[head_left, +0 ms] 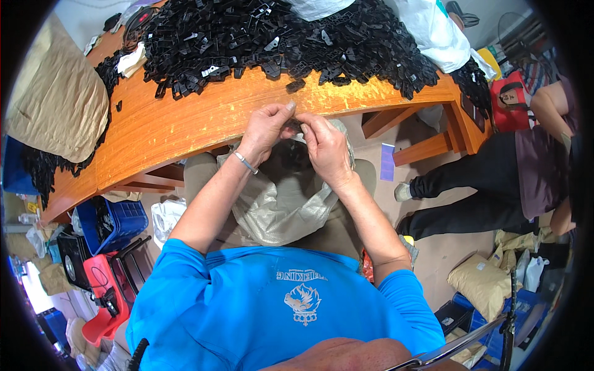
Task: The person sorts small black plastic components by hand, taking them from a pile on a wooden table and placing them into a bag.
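My left hand (266,131) and my right hand (328,148) meet just off the table's front edge, above my lap. Between their fingertips is a small dark plastic part (294,126), mostly covered by the fingers; both hands are closed in a pinch on it. Below them a pale woven sack (272,210) lies spread over my thighs, its mouth open, with dark pieces (291,157) partly showing inside. A big heap of black plastic parts (247,43) covers the back of the wooden table (185,120). One loose black part (296,85) rests in front of the heap.
A tan sack (59,93) leans at the table's left end, and a white bag (433,34) sits at the back right. Blue crates (114,226) and a red chair (105,297) stand at left. To the right, another person (476,185) stands near a red bag (510,102).
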Demonstrator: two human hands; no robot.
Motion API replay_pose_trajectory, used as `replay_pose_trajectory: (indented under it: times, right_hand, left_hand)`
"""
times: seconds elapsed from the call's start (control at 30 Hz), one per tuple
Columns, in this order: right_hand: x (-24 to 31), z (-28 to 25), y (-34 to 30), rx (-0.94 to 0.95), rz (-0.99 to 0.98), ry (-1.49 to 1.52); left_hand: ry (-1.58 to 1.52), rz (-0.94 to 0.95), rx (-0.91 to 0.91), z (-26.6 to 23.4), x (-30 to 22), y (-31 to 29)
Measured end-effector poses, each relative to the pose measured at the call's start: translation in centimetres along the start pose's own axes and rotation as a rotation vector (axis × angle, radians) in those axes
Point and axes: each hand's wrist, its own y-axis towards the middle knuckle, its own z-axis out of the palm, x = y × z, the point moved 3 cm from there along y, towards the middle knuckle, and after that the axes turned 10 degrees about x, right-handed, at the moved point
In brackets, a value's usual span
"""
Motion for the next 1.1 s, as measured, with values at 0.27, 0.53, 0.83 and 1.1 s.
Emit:
replay_pose_trajectory:
  times: [0.27, 0.53, 0.83, 1.1]
  right_hand:
    - [-1.0, -0.8, -0.6, -0.053, -0.019, -0.016]
    - [0.1, -0.1, -1.4, 0.000, -0.005, -0.044]
    - [-0.2, 0.1, -2.2, 0.034, -0.001, -0.186]
    - [-0.6, -0.9, -1.5, -0.051, -0.035, -0.155]
  left_hand:
    - [-0.172, -0.063, 0.233, 0.9, -1.0, -2.8]
    - [-0.229, -0.014, 0.205, 0.0, -0.3, -3.9]
    - [-0.135, -0.022, 0.236, 0.6, -0.6, -4.5]
    - [0.037, -0.055, 0.232, 0.9, -0.7, -4.1]
